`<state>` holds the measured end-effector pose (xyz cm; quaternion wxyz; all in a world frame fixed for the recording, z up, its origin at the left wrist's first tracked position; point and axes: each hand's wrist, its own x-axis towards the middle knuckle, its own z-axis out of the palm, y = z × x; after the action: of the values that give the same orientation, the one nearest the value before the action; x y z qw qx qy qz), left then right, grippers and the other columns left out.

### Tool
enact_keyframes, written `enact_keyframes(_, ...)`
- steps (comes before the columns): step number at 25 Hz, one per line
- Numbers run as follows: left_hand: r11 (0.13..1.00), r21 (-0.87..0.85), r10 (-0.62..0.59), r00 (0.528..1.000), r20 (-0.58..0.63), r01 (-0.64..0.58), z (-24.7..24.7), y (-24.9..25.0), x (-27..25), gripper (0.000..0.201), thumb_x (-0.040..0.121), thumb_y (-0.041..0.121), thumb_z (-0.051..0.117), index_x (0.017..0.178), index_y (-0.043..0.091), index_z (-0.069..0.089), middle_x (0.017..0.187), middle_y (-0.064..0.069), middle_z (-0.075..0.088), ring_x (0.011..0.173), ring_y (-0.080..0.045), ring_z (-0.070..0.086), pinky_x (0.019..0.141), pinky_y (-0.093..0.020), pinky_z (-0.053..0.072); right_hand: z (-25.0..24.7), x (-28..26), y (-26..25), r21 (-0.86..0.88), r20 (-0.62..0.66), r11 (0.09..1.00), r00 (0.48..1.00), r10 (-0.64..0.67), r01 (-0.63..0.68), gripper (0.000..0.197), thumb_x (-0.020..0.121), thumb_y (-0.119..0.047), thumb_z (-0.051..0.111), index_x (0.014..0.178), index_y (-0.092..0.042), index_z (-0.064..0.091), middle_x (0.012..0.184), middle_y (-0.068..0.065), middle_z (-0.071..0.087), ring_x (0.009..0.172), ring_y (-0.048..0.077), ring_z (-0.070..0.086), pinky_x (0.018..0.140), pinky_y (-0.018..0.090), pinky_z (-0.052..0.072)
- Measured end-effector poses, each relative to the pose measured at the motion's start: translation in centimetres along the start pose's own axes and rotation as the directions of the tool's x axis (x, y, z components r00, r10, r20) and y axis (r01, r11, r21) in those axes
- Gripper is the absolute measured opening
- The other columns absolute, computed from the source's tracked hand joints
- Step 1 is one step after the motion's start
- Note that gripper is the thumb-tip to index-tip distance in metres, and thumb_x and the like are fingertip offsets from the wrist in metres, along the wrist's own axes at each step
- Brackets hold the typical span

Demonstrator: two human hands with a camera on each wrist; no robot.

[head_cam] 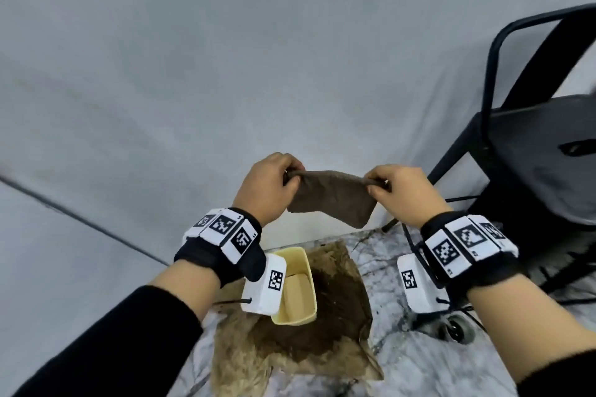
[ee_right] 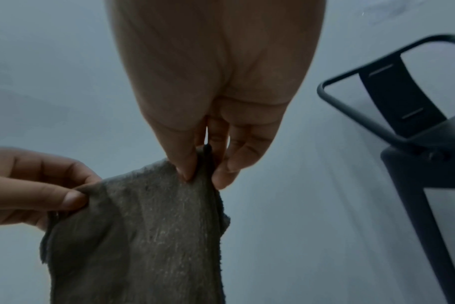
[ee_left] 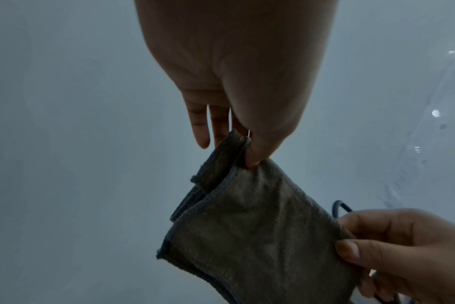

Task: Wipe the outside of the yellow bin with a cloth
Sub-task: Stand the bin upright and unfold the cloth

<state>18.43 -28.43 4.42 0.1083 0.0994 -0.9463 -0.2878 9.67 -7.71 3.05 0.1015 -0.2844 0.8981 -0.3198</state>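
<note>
A folded grey-brown cloth (head_cam: 332, 196) hangs stretched between my two hands, raised in front of the wall. My left hand (head_cam: 274, 187) pinches its left top corner, and my right hand (head_cam: 396, 190) pinches the right top corner. In the left wrist view the left hand (ee_left: 247, 148) nips the cloth (ee_left: 260, 230) between thumb and fingers, with the right hand (ee_left: 392, 255) at the far corner. The right wrist view shows the right hand (ee_right: 200, 170) pinching the cloth (ee_right: 143, 236). The yellow bin (head_cam: 298, 287) stands open on the floor below my left wrist, apart from both hands.
The bin sits on a shaggy brown rug (head_cam: 322, 338) over a marbled floor (head_cam: 419, 364). A black metal chair (head_cam: 532, 155) stands at the right, close to my right arm, with cables and a small wheel (head_cam: 456, 330) beneath it. A pale wall (head_cam: 225, 58) fills the back.
</note>
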Motion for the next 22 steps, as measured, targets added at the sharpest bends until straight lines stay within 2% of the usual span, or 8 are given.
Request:
enact_keyframes(5,0.984,0.001,0.178,0.984,0.006,-0.178,0.0,6.2,2.0,0.015,0.082,0.009,0.053,0.092,0.015,0.062,0.095,-0.003,0.063,0.082,-0.012,0.050,0.078,-0.024,0.041,-6.5,-2.9,1.3,-0.030,-0.087,0.999,0.995,0.038,-0.041,0.017,0.085,-0.011,0.054,0.097,-0.014,0.065,0.095,0.006,0.068,0.083,0.019,0.055,0.076,0.025,0.041)
enact_keyframes(9,0.961,-0.032,0.275,0.961,0.038,-0.273,2.9,10.6,3.2,0.015,0.082,0.008,0.053,0.092,0.014,0.062,0.094,-0.001,0.062,0.080,-0.012,0.049,0.077,-0.023,0.040,-10.3,-5.9,4.2,-0.030,-0.148,0.994,0.984,0.099,-0.104,0.017,0.086,-0.012,0.054,0.097,-0.016,0.065,0.091,0.003,0.066,0.081,0.018,0.057,0.076,0.025,0.042)
enact_keyframes(14,0.924,-0.115,0.377,0.919,0.120,-0.364,7.8,16.2,4.4,0.014,0.083,0.008,0.053,0.091,0.015,0.062,0.089,0.002,0.059,0.078,-0.010,0.048,0.074,-0.018,0.037,-14.9,-10.1,8.7,-0.021,-0.182,0.974,0.959,0.218,-0.225,0.016,0.086,-0.013,0.054,0.096,-0.017,0.066,0.082,-0.005,0.061,0.072,0.005,0.053,0.074,0.022,0.039)
enact_keyframes(19,0.875,-0.143,0.484,0.844,0.229,-0.463,13.0,22.5,6.7,0.012,0.084,0.013,0.053,0.090,0.019,0.061,0.087,0.009,0.056,0.081,-0.010,0.050,0.078,-0.028,0.045,-19.7,-13.2,14.5,0.011,-0.290,0.942,0.900,0.325,-0.337,0.017,0.084,-0.011,0.057,0.094,-0.017,0.068,0.078,-0.004,0.065,0.077,0.014,0.060,0.077,0.026,0.047)
enact_keyframes(22,0.865,-0.101,0.499,0.819,0.283,-0.492,16.2,25.3,8.3,0.011,0.084,0.018,0.053,0.091,0.022,0.060,0.094,0.004,0.062,0.089,-0.015,0.055,0.083,-0.036,0.047,-21.1,-13.6,18.0,0.070,-0.312,0.911,0.859,0.407,-0.406,0.016,0.083,-0.008,0.057,0.091,-0.015,0.069,0.065,-0.005,0.062,0.061,0.014,0.061,0.062,0.020,0.049)
